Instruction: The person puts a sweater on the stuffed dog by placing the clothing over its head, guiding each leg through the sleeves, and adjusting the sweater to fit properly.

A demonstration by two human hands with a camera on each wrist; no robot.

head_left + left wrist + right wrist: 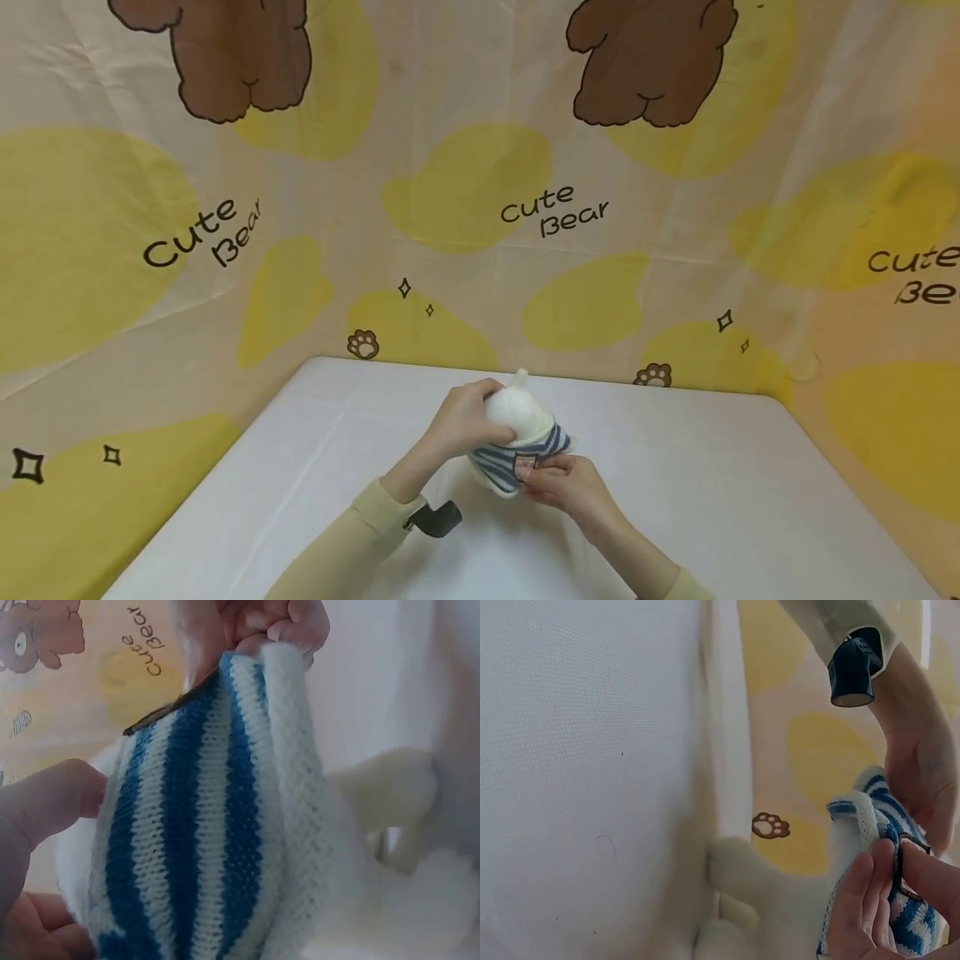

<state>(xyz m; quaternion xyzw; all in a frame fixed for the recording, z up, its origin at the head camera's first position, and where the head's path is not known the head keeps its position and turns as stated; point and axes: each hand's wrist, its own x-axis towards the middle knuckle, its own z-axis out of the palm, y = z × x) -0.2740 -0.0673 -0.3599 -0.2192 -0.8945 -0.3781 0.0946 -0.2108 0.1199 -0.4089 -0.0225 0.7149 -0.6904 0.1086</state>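
Observation:
A white plush toy [515, 407] in a blue-and-white striped knit sweater [495, 460] is held above the middle of the table. My left hand [467, 419] grips its round white part, thumb at the sweater's edge and fingers around the far side. With thumb and fingers, my right hand [573, 493] pinches the sweater beside a small dark-edged patch [526, 465]. A stubby white nub sticks up from the toy's top. In the left wrist view the knit stripes fill the middle, with a pale plush limb [394, 787] beyond. Pale limbs [739, 866] also show low in the right wrist view.
A white table [675, 500] spreads under both hands. Behind and beside it hangs a cloth backdrop [465, 275] with yellow patches, bears and lettering. A dark wrist-camera mount [437, 518] juts from the left sleeve.

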